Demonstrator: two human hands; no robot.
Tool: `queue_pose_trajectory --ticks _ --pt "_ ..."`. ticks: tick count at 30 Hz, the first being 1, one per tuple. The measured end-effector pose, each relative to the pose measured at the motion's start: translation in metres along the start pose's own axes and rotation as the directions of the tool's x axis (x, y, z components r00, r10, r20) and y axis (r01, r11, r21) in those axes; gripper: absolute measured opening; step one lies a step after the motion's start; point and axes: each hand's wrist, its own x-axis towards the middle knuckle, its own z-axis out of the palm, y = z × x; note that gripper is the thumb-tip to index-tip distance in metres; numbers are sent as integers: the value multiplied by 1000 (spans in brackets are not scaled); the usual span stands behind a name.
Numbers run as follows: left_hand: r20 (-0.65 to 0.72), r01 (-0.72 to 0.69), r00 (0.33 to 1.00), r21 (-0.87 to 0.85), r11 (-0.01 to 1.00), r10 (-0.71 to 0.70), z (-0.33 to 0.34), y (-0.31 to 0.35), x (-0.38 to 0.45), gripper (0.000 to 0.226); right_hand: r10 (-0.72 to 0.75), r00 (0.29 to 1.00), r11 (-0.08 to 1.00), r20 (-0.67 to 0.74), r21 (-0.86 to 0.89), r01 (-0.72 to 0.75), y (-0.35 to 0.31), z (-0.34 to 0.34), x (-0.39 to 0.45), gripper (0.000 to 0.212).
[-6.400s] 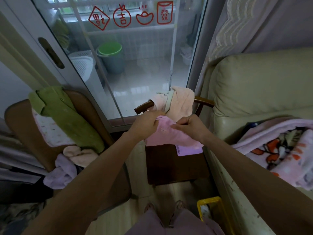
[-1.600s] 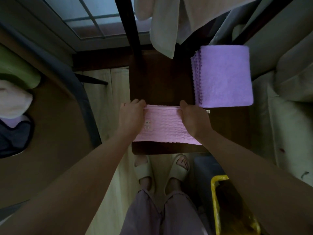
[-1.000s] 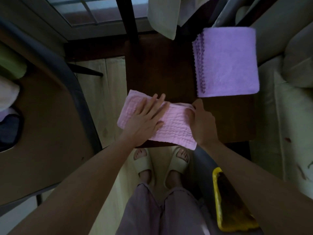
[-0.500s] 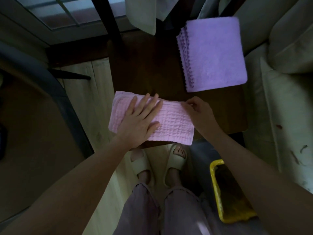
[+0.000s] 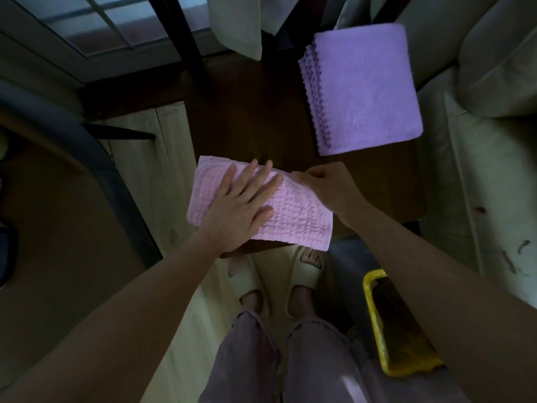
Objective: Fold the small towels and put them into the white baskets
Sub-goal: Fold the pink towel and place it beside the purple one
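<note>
Pink towel (image 5: 293, 221): we see it folded into a long band on the near edge of the dark wooden chair seat (image 5: 247, 117), its left end hanging past the seat's side, over the pale floor (image 5: 151, 158).
Left hand (image 5: 241, 205): flat on the pink towel, fingers straight and spread, pressing the cloth down.
Right hand (image 5: 328, 184): at the towel's far right corner, fingers curled; we see thumb and fingertips pinching the top edge there.
Purple towel (image 5: 363, 85): folded square, lying on the far right part of the same seat, well apart from the pink one, scalloped edges stacked along its left side.
Hanging cloth (image 5: 238, 21): pale fabric draped from above, over the back of the seat.
Sofa (image 5: 479, 112): cream cushions just beside the chair on the right.
Yellow bin (image 5: 374, 330): on the floor by our right leg.
Feet: in pale slippers (image 5: 308, 271), partly under the seat's front edge.
</note>
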Motion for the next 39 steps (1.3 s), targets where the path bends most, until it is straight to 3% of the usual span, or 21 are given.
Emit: queue_pose_trajectory --ticks 4,9,15,21,28,30,32,34,36,39 --pt "4 1 1000 -26 1000 0 -1 -1 0 58 -13 998 999 53 -50 16 -3 -3 3 22" --pt "22 28 999 -65 998 -27 -3 1 1 58 -155 981 960 -117 -250 121 3 -7 6 15" --pt "40 46 998 -97 994 -42 -7 3 3 56 -164 969 928 -184 -362 88 10 -11 7 17" --pt "62 81 995 -91 993 -76 -7 6 4 57 -182 951 969 -248 -209 131 14 -7 -9 23" --pt "88 78 994 -96 992 -70 -10 10 6 56 -137 919 970 -370 -239 48 28 -7 -14 12" --pt "87 85 993 -116 990 -76 -13 14 10 55 -121 884 962 -451 -272 -7 27 -4 -16 11" --pt "62 102 994 -145 984 -94 -17 16 13 54 -255 792 902 -555 -432 -13 25 4 -21 18" --pt "28 142 990 -115 983 -140 -18 15 14 53 -463 727 820 -507 -556 135 23 21 -25 30" --pt "23 198 980 -51 979 -197 -15 12 11 53 -586 758 713 -286 -626 315 24 39 -22 42" --pt "36 266 964 -35 963 -265 -8 6 7 57 -569 822 559 4 -731 391 41 47 -10 57"
